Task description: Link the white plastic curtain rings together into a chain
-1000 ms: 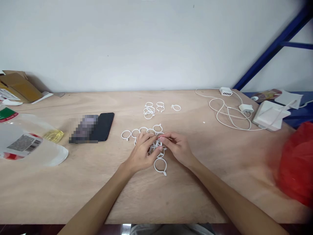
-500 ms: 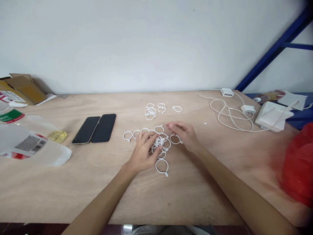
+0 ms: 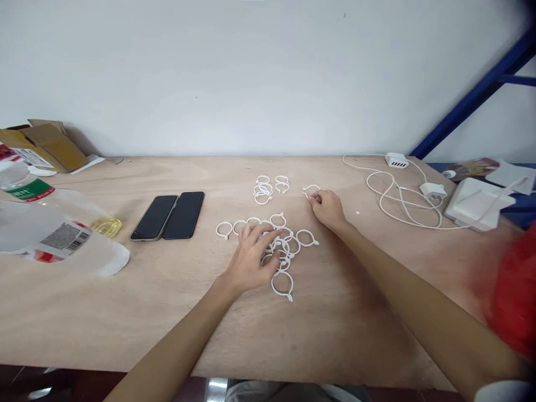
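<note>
Near wall [image 3: 243,84], carton [image 3: 56,146], contents hidden; left hand [image 3: 250,257] loosely spread, right hand [image 3: 329,209] pinching ring [image 3: 311,186].

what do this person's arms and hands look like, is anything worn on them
The left hand and right hand are bare, nothing visibly worn. The left forearm looks uncovered; the right forearm meets what looks like a whitish sleeve at lower right.

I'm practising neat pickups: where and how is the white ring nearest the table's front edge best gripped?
Probably pinch the tab of that white ring from the near side, slightly right. It juts toward the front of the table, away from the other rings beyond, while the left hand is farther back and left.
</note>
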A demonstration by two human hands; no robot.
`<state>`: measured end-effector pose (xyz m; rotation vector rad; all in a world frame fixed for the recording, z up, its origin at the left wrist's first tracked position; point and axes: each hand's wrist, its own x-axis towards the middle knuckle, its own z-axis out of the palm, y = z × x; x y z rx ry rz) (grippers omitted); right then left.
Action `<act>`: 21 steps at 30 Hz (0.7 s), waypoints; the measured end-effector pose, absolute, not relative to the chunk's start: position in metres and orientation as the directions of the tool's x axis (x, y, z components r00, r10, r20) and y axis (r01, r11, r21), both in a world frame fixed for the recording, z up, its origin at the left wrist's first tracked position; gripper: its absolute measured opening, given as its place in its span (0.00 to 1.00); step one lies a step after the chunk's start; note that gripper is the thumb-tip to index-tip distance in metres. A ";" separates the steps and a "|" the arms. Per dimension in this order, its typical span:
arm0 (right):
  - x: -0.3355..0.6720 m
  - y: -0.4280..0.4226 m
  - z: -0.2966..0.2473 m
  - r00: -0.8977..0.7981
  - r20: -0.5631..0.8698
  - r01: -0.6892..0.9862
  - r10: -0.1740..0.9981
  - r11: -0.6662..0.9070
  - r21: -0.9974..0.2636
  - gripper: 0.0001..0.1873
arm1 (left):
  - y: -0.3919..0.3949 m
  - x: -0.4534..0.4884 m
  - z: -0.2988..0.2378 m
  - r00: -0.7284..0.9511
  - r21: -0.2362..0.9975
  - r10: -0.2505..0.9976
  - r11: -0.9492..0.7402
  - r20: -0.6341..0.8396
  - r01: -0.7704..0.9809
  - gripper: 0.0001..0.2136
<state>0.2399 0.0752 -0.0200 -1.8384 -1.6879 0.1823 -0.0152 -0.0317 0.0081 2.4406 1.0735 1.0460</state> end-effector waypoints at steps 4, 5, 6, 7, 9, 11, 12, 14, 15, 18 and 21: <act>0.220 0.050 -0.005 0.189 0.289 0.662 0.939 0.095 -0.743 0.11 | -0.032 -0.014 0.009 0.430 0.510 0.726 -0.685 0.537 0.520 0.14; 0.212 0.040 0.001 0.191 0.248 0.545 0.950 0.108 -0.832 0.13 | -0.032 -0.014 0.009 0.413 0.518 0.731 -0.679 0.543 0.520 0.14; 0.202 0.028 0.008 0.177 0.206 0.409 0.962 0.119 -0.905 0.15 | -0.031 -0.014 0.009 0.395 0.530 0.738 -0.671 0.547 0.519 0.14; 0.191 0.016 0.015 0.139 0.167 0.280 0.976 0.123 -0.952 0.17 | -0.031 -0.014 0.009 0.377 0.546 0.747 -0.661 0.548 0.515 0.15; 0.170 -0.008 0.027 0.021 0.061 0.063 0.998 0.059 -0.996 0.17 | -0.031 -0.015 0.008 0.353 0.579 0.761 -0.646 0.545 0.498 0.18; 0.152 -0.028 0.035 -0.142 0.003 -0.085 0.990 -0.009 -0.996 0.17 | -0.031 -0.017 0.007 0.352 0.601 0.763 -0.645 0.542 0.473 0.22; 0.145 -0.036 0.037 -0.209 -0.017 -0.137 0.978 -0.046 -0.989 0.17 | -0.031 -0.017 0.006 0.356 0.607 0.760 -0.649 0.543 0.460 0.23; 0.135 -0.046 0.038 -0.296 -0.058 -0.208 0.954 -0.124 -0.970 0.18 | -0.030 -0.018 0.005 0.364 0.617 0.752 -0.659 0.549 0.431 0.25; 0.132 -0.050 0.038 -0.318 -0.078 -0.235 0.945 -0.158 -0.959 0.19 | -0.031 -0.018 0.005 0.372 0.623 0.748 -0.664 0.550 0.413 0.25; 0.130 -0.053 0.036 -0.344 -0.115 -0.261 0.932 -0.213 -0.942 0.20 | -0.031 -0.018 0.007 0.388 0.642 0.735 -0.677 0.556 0.361 0.24; 0.135 -0.052 0.036 -0.234 -0.086 -0.161 0.968 -0.126 -0.979 0.18 | -0.033 -0.018 0.011 0.356 0.650 0.745 -0.667 0.564 0.365 0.18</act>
